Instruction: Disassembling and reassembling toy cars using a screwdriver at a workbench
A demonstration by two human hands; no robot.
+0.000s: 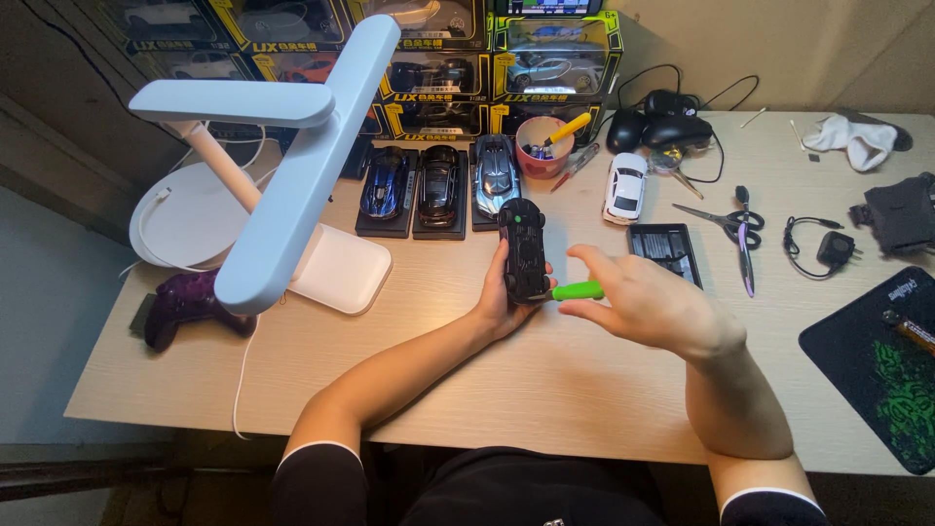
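Toy car [523,250] sits in the left hand [502,297], three model cars [438,182] behind it, scissors [732,225] off right, desk lamp [282,166] left.

hands [584,297], black toy car [523,249], green screwdriver [577,290]

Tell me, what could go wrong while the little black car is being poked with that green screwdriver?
The green screwdriver could slip off the black toy car and jab the left hand holding it. Any tiny screw that comes out may roll off the table. The right hand might also bump the tray nearby.
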